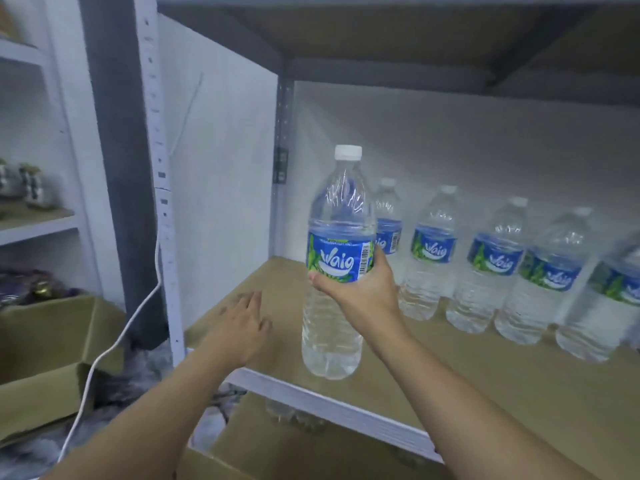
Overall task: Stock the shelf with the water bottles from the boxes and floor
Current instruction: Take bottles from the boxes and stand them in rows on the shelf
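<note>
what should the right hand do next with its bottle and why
Probably set the clear plastic blue-labelled water bottle upright on the brown shelf board, left of the standing bottle row: the right hand grips it near the front edge, and bare board shows there.

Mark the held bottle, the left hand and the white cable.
held bottle (341, 258), head view, blue label
left hand (242, 322), head view, back of hand
white cable (117, 337), head view, middle stretch
</note>
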Available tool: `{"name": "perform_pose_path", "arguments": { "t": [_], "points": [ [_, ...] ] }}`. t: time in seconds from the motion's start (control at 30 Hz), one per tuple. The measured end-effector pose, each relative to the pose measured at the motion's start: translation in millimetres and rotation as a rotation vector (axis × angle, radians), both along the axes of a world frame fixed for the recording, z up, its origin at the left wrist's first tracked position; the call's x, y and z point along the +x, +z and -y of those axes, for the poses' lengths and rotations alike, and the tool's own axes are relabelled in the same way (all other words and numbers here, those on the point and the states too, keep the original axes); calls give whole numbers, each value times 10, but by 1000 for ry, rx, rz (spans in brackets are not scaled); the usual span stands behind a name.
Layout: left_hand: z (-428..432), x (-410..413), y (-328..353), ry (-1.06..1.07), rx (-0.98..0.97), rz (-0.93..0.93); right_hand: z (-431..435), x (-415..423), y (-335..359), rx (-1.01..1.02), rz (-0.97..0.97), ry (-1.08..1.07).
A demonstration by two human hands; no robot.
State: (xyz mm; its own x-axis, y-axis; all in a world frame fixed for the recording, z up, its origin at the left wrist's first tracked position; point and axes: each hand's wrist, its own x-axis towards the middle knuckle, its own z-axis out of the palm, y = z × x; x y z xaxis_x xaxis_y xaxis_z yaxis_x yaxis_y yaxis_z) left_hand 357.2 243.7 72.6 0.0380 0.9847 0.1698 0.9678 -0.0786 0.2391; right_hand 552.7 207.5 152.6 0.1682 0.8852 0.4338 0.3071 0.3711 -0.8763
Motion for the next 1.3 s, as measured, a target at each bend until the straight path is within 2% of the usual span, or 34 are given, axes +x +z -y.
{"name": "perform_pose_path", "arguments": {
  "t": [0.37,0.53,0.87,1.07,1.3],
  "points": [
    [-866,-152,-614,124,-94,-4,-1357,-404,-403,123,-9,-91],
    [-904,-150,-691,113,-98,-21,-1802,-579,-431,131,-17,-101],
    [-940,-179,-750,95,-83,3,-2509,-1112,-533,220,-157,-126],
    [-943,-182,-763,95,-65,-17,-2666,-1090,-653,203,-122,-96],
    [-955,-195,-792,86,-71,4,-2577,-988,-633,11,58,43]
  ]
}}
